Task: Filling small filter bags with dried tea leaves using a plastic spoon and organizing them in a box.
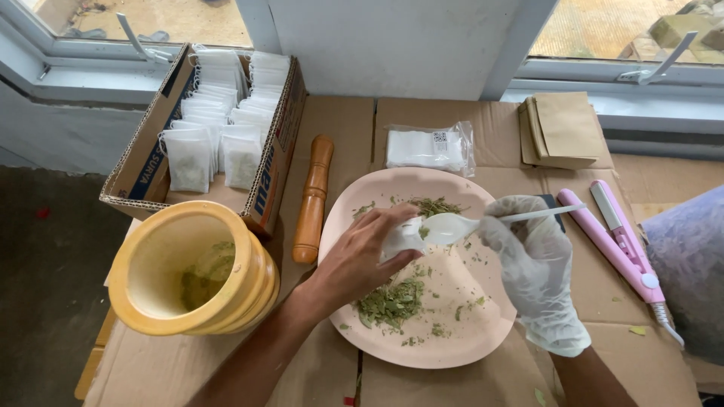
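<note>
My bare left hand (368, 252) pinches a small white tea bag (400, 237) open above a pale pink plate (483, 335). My right hand (532, 260), in a white glove, holds a white plastic spoon (452, 224) with its bowl at the bag's mouth. Crushed dried green leaves (392, 301) lie scattered on the plate, with a smaller heap (434, 205) at its far side.
A yellow wooden mortar (188, 271) with green powder stands at the left, a wooden pestle (313, 197) beside it. Behind is a cardboard box (268, 181) of filled bags. A packet of empty bags (430, 148), brown envelopes (562, 128) and a pink sealing iron (622, 241) lie around.
</note>
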